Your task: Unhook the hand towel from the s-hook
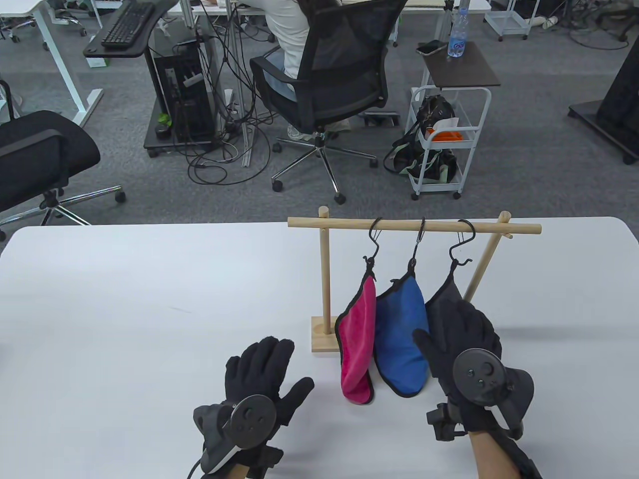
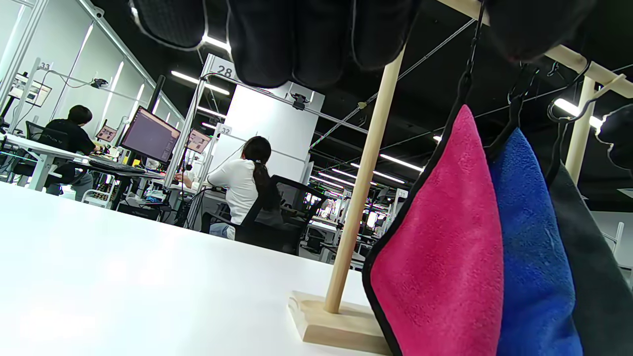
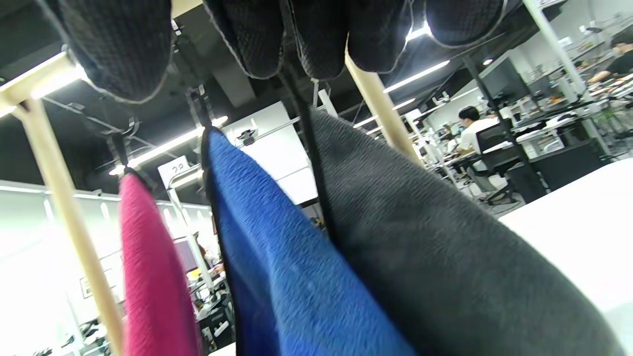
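A wooden rack's rod (image 1: 414,227) carries three black S-hooks. From them hang a pink towel (image 1: 357,344), a blue towel (image 1: 402,344) and a dark grey towel (image 1: 442,299) on the right hook (image 1: 462,244). My right hand (image 1: 444,329) is spread open over the lower part of the grey towel and grips nothing. In the right wrist view its fingers (image 3: 316,34) hang just above the grey towel (image 3: 435,247). My left hand (image 1: 284,369) is open, palm down over the table, left of the pink towel (image 2: 440,247).
The rack stands on a wooden base (image 1: 324,339) with an upright post (image 1: 324,269) on the left and a slanted post (image 1: 486,259) on the right. The white table (image 1: 125,299) spreads to the left. Office chairs and a cart stand beyond its far edge.
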Available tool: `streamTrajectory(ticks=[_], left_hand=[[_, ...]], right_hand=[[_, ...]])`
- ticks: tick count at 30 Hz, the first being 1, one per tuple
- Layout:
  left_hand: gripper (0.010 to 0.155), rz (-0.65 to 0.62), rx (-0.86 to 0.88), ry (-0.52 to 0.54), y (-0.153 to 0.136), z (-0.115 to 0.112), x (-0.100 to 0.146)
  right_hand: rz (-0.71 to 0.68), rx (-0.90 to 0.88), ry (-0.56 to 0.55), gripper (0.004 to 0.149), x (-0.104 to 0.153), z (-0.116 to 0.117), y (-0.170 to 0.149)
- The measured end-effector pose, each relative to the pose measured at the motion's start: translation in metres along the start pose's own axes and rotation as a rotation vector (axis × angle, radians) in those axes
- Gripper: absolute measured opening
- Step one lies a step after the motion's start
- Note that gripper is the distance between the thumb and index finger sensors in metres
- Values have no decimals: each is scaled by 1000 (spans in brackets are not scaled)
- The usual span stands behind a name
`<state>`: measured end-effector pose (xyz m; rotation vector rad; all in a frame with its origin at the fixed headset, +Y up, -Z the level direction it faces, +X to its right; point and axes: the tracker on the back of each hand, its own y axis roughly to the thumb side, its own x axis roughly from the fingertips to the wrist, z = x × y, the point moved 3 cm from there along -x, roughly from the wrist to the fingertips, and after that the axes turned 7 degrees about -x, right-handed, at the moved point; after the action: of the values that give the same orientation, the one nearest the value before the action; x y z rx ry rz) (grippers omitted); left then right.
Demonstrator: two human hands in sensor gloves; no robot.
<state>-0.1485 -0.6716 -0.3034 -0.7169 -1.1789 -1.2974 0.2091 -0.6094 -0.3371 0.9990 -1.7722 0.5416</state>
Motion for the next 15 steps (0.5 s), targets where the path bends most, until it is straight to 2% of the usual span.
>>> streamTrajectory(ticks=[7,15], left_hand=[[76,2,-3,6,0,1,0],[76,5,-3,3,0,1,0]], right_hand=[[83,-3,-22,75,-28,-2,-20],[176,-29,17,69,-54,14,-35]])
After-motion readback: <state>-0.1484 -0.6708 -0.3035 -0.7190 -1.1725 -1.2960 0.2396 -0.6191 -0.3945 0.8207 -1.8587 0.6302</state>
